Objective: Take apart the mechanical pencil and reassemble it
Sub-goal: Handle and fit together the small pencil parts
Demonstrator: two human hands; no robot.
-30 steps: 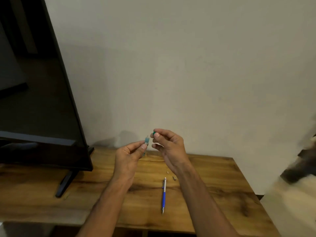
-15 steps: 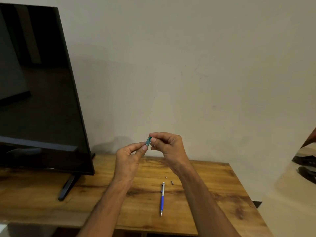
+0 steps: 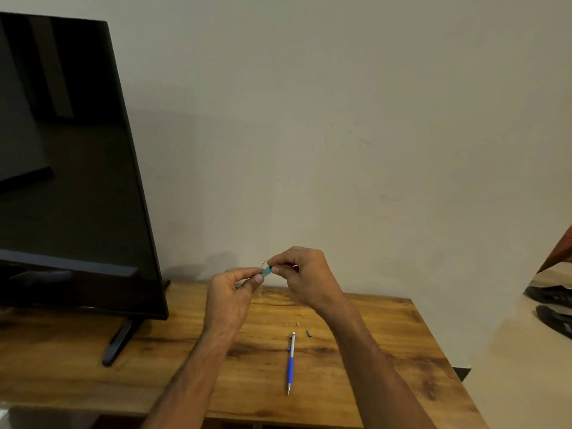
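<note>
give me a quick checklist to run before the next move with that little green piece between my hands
1. Left hand grip on the green piece: ok, pinched at the fingertips.
2. Right hand grip on its other end: ok.
3. Whether a thin lead sticks out of the piece: cannot tell, too small.
4. Blue pencil safe on the wooden table: ok, lying flat, clear of the edge.
5. Two small loose parts within reach: ok, beside the pencil's top end.
</note>
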